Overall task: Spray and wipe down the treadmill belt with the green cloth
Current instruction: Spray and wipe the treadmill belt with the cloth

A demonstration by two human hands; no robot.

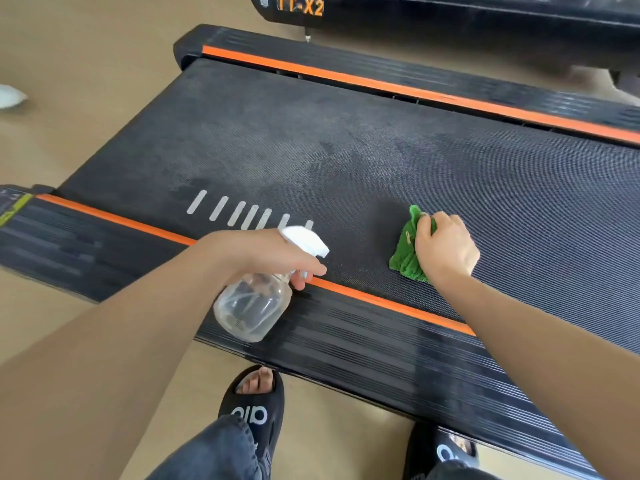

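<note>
The black treadmill belt point(346, 143) runs diagonally across the view, with darker damp patches near its middle. My left hand point(273, 254) grips a clear spray bottle point(251, 306) by its white trigger head, over the near orange stripe. The bottle hangs tilted above the near side rail. My right hand point(445, 245) presses a crumpled green cloth point(407, 252) flat onto the belt close to its near edge. Part of the cloth is hidden under my palm.
Ribbed black side rails with orange stripes point(398, 303) flank the belt on both sides. A second black machine point(450, 12) marked TT-X2 stands beyond the far rail. My feet in black slides point(254, 407) stand on the tan floor beside the near rail.
</note>
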